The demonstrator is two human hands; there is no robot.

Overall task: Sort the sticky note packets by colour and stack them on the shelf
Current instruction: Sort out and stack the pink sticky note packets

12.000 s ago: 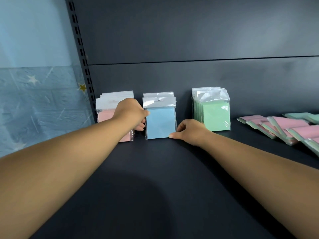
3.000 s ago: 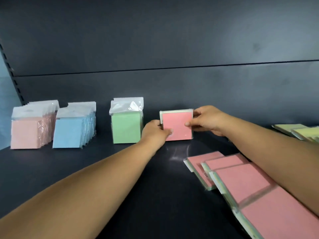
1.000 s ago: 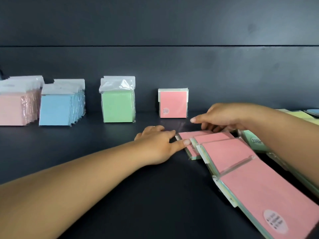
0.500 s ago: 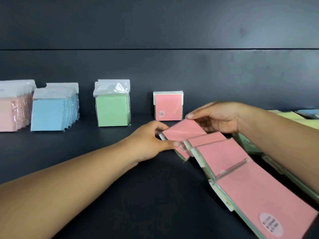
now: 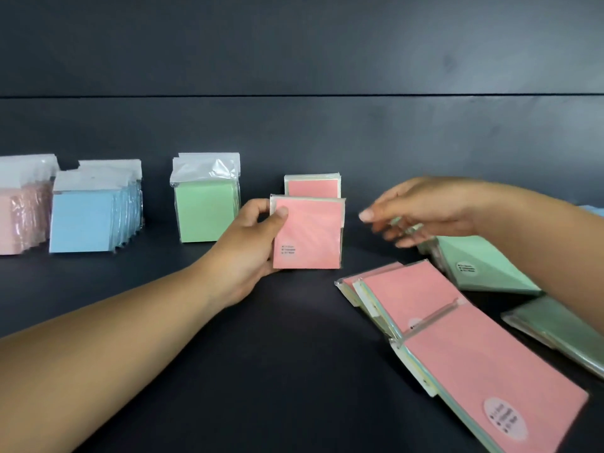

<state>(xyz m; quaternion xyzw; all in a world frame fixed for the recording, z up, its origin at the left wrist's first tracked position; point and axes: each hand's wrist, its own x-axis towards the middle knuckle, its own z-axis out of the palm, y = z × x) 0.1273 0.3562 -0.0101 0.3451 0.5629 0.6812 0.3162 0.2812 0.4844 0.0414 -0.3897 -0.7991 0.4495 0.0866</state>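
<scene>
One pink packet (image 5: 309, 233) upright, left-hand (image 5: 251, 250) gripped.

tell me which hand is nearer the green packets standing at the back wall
Left. The left hand, gripping a pink packet, sits right beside the standing green packets. The right hand hovers open farther right, past the pink packet.

A dark, matte, blue-grey back panel (image 5: 228, 44) fills the top of the view from edge to edge. A thin, dark horizontal seam (image 5: 294, 95) runs straight across it and divides it into an upper section and a lower section (image 5: 408, 138). The upper section carries a faint darker smudge (image 5: 449, 63) toward the right. The surface looks slightly lighter toward the upper right, and duller, with uneven cloudy patches, below the seam.
</scene>
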